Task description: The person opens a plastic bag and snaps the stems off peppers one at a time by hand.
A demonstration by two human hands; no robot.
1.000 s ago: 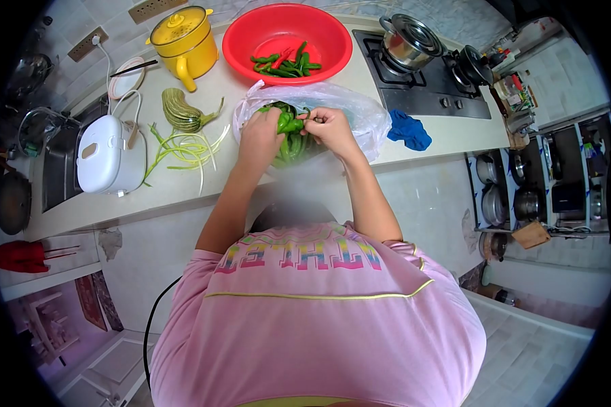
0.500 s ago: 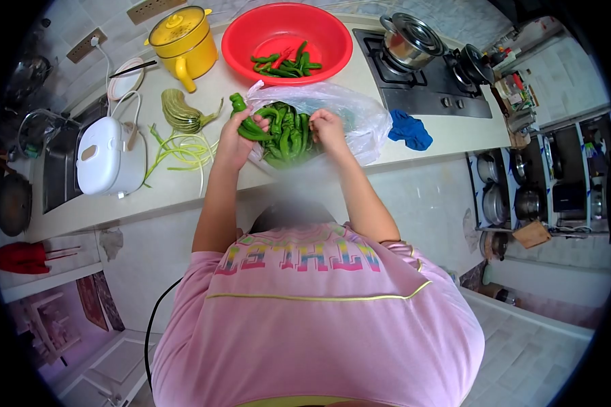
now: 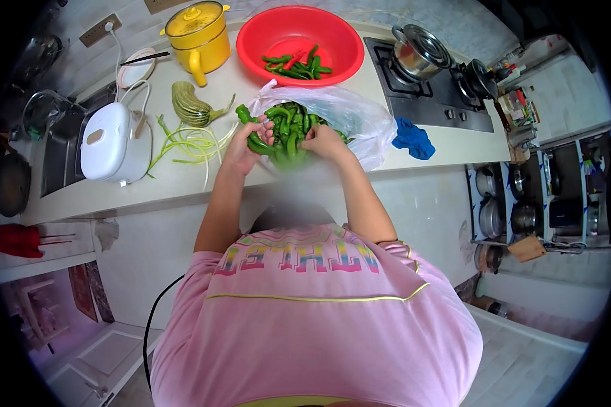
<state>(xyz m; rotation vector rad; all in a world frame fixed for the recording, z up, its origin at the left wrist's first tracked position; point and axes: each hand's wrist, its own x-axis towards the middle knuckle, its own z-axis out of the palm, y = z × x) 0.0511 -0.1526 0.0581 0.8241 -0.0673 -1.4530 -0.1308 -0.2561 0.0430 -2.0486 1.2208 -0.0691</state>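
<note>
Several long green peppers (image 3: 289, 139) lie in an open, thin plastic bag (image 3: 373, 132) at the counter's front edge. My left hand (image 3: 244, 144) is curled round green peppers at the bag's left side; one curved pepper sticks up past the thumb. My right hand (image 3: 326, 142) is at the right side of the pile, its thumb and fingers pinched at a green pepper, partly blurred at the lower end. Behind the bag stands a red basin (image 3: 346, 47) with green peppers and red ones (image 3: 294, 60) in it.
To the left are a striped squash (image 3: 191, 107), pale green stalks (image 3: 183, 146), a white appliance (image 3: 105, 144), a yellow pot (image 3: 207, 47) and a plate with chopsticks (image 3: 137, 68). A blue cloth (image 3: 413, 139) lies right, below the gas stove (image 3: 448, 102) with a steel pot (image 3: 421, 54).
My right hand has moved down and slightly left onto the peppers. My left hand still holds its peppers, a little lower. The view has shifted slightly.
</note>
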